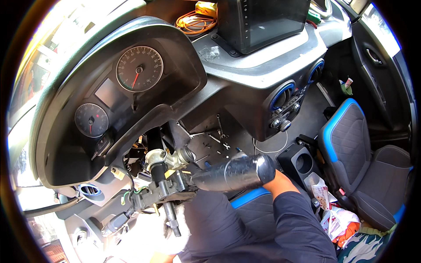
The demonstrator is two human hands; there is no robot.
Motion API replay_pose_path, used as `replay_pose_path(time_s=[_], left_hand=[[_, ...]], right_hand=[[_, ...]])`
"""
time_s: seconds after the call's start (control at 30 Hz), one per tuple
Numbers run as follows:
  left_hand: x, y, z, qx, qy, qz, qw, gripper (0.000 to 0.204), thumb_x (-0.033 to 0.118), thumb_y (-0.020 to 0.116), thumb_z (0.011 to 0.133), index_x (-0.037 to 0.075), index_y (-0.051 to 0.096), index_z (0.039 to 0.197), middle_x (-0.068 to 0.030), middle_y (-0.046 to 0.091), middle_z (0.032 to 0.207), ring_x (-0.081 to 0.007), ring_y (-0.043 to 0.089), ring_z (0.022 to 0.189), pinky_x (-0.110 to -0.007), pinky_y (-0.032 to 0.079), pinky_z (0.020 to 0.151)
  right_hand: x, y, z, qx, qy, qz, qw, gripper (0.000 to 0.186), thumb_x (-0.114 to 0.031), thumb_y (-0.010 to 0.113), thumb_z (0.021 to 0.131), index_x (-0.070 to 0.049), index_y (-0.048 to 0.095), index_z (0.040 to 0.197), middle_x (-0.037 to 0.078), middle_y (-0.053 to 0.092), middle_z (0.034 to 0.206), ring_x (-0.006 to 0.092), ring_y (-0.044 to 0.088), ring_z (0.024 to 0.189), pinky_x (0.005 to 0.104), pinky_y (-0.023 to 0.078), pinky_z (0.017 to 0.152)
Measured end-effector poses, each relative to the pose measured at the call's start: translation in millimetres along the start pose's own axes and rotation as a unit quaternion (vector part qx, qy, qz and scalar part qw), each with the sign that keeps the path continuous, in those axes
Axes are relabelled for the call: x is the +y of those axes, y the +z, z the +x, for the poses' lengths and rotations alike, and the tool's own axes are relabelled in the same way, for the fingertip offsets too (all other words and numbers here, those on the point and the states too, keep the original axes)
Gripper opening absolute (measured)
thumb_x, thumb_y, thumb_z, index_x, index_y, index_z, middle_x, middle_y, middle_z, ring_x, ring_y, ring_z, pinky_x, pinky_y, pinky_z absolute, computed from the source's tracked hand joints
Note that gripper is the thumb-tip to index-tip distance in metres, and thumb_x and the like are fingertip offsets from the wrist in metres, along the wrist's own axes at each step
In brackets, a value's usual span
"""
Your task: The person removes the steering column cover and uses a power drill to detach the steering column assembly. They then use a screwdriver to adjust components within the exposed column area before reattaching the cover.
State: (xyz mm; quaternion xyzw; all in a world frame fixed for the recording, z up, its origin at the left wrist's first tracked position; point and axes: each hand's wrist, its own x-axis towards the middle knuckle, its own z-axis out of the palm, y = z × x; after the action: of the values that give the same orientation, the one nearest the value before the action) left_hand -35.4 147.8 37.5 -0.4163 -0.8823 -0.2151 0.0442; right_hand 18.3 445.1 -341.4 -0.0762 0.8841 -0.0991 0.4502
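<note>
The steering column stands bare in front of me, with no wheel on its splined shaft [172, 219]. A black combination switch [164, 189] surrounds the shaft, and its large black stalk [232, 174] points right. Behind it shows a metal ignition lock housing [164, 158]. My left hand [177, 230], in what looks like a white glove, is beside the shaft's lower end; glare washes out its fingers. Past the stalk's tip, my right hand [277, 182] shows only around the wrist. The stalk hides its fingers, so I cannot see what it touches.
Several wrenches [221, 127] and small loose parts lie on the floor beyond the column. An instrument cluster [140, 70] is at left, a dark display screen [274, 26] atop the dashboard beside a coiled orange cable [195, 22]. A blue-trimmed seat [346, 131] and bags [340, 221] are at right.
</note>
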Motion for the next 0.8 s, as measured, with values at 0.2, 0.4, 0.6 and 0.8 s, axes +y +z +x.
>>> replay_pose_path(time_s=[0.2,0.4,0.6,0.8], left_hand=[[7,48,-45,0.072,-0.437,-0.124,0.888,0.028,0.026,0.08,0.108,0.004,0.073,0.124,-0.008,0.078,0.089,-0.0155,0.072,0.082,-0.032,0.057,0.075],[11,27,-7,-0.038,-0.055,0.191,0.979,0.033,0.024,0.074,0.107,0.002,0.077,0.131,-0.0149,0.083,0.118,-0.0284,0.078,0.099,-0.041,0.061,0.086],[42,9,5,-0.11,-0.249,-0.052,0.961,0.014,0.015,0.066,0.113,0.004,0.075,0.115,-0.0122,0.08,0.115,-0.0303,0.075,0.115,-0.047,0.059,0.098],[77,18,19,0.178,-0.301,-0.354,0.868,0.007,0.0,0.07,0.106,-0.002,0.071,0.1,-0.0097,0.074,0.074,-0.0178,0.071,0.061,-0.033,0.058,0.059]], right_hand=[[12,-57,59,0.286,0.184,0.22,0.914,0.053,-0.027,0.069,0.098,-0.009,0.068,0.147,0.019,0.072,0.148,0.0384,0.067,0.14,0.0536,0.054,0.115],[41,-75,127,0.352,0.241,0.21,0.88,0.065,-0.037,0.065,0.105,-0.012,0.053,0.164,0.017,0.049,0.174,0.0381,0.047,0.161,0.0604,0.047,0.122],[64,-63,208,0.255,0.297,0.239,0.889,0.064,-0.033,0.06,0.108,-0.014,0.049,0.168,0.015,0.047,0.176,0.0359,0.039,0.167,0.0626,0.045,0.122],[29,-64,167,0.315,0.363,0.326,0.814,0.04,-0.026,0.069,0.102,-0.015,0.078,0.139,0.015,0.076,0.145,0.0351,0.073,0.135,0.0525,0.061,0.108]])
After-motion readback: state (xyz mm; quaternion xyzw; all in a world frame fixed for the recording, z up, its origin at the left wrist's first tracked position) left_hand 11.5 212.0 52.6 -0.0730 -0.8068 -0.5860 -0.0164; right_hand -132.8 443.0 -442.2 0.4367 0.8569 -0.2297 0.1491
